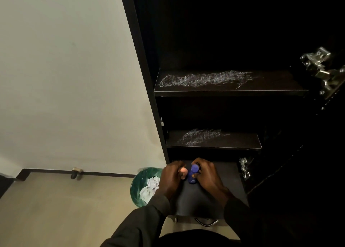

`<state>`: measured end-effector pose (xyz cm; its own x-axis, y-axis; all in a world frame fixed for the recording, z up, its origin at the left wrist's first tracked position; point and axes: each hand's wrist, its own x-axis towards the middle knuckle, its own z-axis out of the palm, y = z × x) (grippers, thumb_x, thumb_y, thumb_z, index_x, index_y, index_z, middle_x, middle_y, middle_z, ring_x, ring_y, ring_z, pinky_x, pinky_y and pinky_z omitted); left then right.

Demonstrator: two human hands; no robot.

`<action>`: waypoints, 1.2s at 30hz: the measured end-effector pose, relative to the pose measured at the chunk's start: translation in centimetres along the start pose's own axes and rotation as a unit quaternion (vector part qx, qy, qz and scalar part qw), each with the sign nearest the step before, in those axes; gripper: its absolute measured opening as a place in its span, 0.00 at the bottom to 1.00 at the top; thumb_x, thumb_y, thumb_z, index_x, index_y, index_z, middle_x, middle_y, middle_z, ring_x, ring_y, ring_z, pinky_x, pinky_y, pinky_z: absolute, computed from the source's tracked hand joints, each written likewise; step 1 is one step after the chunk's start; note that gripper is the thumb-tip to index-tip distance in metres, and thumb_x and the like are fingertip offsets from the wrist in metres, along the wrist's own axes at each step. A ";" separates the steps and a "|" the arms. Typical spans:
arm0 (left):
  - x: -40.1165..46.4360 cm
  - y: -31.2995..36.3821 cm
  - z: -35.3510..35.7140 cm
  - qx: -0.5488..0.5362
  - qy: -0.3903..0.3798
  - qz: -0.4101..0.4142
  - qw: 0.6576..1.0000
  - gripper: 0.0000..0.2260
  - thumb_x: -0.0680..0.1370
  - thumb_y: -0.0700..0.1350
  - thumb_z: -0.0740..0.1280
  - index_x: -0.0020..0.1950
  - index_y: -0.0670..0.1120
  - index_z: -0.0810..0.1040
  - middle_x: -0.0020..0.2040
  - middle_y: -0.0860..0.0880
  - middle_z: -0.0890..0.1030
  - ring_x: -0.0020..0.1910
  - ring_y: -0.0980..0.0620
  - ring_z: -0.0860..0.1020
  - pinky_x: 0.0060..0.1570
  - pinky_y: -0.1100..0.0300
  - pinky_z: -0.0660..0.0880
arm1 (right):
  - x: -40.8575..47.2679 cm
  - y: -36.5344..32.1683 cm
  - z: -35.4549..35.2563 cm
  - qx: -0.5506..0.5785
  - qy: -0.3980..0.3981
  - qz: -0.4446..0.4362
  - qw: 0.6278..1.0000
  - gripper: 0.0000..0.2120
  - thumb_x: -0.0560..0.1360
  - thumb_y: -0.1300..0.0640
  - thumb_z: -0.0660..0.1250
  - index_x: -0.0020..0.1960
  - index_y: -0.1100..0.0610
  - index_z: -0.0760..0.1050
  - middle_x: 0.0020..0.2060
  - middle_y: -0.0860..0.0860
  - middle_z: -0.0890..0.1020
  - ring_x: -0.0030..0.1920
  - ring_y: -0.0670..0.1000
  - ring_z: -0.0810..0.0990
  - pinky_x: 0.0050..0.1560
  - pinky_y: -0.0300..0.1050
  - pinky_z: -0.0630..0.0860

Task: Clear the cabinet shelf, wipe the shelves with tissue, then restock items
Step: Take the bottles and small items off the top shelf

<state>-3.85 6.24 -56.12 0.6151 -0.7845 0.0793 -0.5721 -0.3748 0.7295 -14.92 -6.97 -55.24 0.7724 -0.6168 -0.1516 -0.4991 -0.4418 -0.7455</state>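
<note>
Both hands are resting on the lowest shelf [224, 181] of the dark cabinet [145, 78], near its back edge. The right hand [207, 175] is gripping a blue bottle [193, 173] standing upright there. The left hand [172, 177] is closing around a small pink thing [183, 170]. The 2 shelves above are showing white smears. A green bin [138, 187] with crumpled tissue [151, 188] is standing on the floor beside the cabinet.

Cabinet [224, 41]: you see black throughout.
Upper shelf [231, 86]: black, with whitish scribbled streaks across its top.
Middle shelf [214, 141]: black, with a smaller whitish streaked patch.
Bottle [193, 173]: the one you hold is deep blue.
Bin [135, 190]: dark green, white crumpled tissue [149, 189] inside.
Wall [65, 78]: plain cream.
Sleeves [141, 222]: yours are dark.
</note>
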 end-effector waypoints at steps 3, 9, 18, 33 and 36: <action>0.5 -1.1 0.6 0.006 -0.011 0.009 1.000 0.08 0.71 0.49 0.62 0.43 0.47 0.76 0.41 0.51 0.80 0.39 0.50 0.77 0.38 0.49 0.72 | 0.5 0.4 0.5 -0.001 0.000 -0.014 1.000 0.17 0.59 0.69 0.70 0.43 0.52 0.77 0.41 0.46 0.80 0.41 0.44 0.78 0.37 0.29 0.71; 1.2 -2.7 1.5 0.015 -0.018 -0.004 1.000 0.06 0.69 0.45 0.65 0.45 0.48 0.78 0.43 0.51 0.81 0.41 0.50 0.78 0.40 0.50 0.74 | 1.2 1.1 1.2 -0.023 -0.008 -0.031 0.999 0.13 0.61 0.66 0.71 0.43 0.53 0.76 0.40 0.47 0.80 0.41 0.46 0.78 0.38 0.35 0.72; 2.1 -4.7 2.2 0.043 -0.049 -0.003 0.998 0.08 0.70 0.49 0.63 0.45 0.47 0.76 0.43 0.51 0.81 0.42 0.49 0.78 0.40 0.48 0.74 | 1.5 1.4 2.1 -0.038 -0.014 -0.050 0.998 0.12 0.62 0.63 0.70 0.41 0.52 0.73 0.39 0.45 0.79 0.41 0.47 0.78 0.42 0.45 0.75; 2.6 -6.0 2.3 0.050 -0.072 0.015 0.996 0.07 0.70 0.50 0.67 0.44 0.49 0.78 0.43 0.52 0.81 0.41 0.52 0.78 0.40 0.51 0.75 | 2.1 1.0 2.5 -0.074 -0.021 -0.044 0.996 0.11 0.65 0.65 0.71 0.45 0.56 0.75 0.44 0.50 0.80 0.44 0.50 0.78 0.43 0.40 0.72; 2.6 -6.2 2.4 0.051 -0.079 0.019 0.995 0.06 0.69 0.49 0.68 0.43 0.48 0.77 0.42 0.51 0.81 0.40 0.51 0.78 0.39 0.50 0.74 | 2.0 0.9 2.4 -0.089 -0.025 -0.060 0.994 0.11 0.65 0.65 0.70 0.45 0.56 0.75 0.44 0.49 0.79 0.44 0.49 0.77 0.42 0.38 0.70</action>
<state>0.02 5.40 -62.08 0.5029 -0.8643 -0.0082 -0.6511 -0.3851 0.6541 -12.87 -7.00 -57.75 0.8469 -0.5213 -0.1047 -0.4606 -0.6210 -0.6342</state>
